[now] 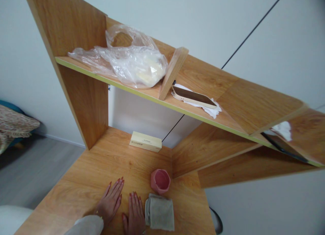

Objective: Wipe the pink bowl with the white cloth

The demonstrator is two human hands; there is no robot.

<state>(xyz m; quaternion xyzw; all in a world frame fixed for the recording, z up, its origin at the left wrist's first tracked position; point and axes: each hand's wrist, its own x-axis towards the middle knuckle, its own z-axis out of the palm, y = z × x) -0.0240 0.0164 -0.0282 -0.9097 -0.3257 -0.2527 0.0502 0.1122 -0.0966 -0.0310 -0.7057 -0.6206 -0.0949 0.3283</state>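
Lying nearly square-on, gray cloth (161,213)

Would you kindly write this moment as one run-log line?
left hand: flat on desk | right hand: flat, beside folded cloth | pink container: behind cloth | box: at desk's back | plastic bag: on shelf

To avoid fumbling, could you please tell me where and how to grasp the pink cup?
I'd set the grip around the faceted wall of the cup, from the left: it stands upright with that side free, while the cloth crowds the near side.
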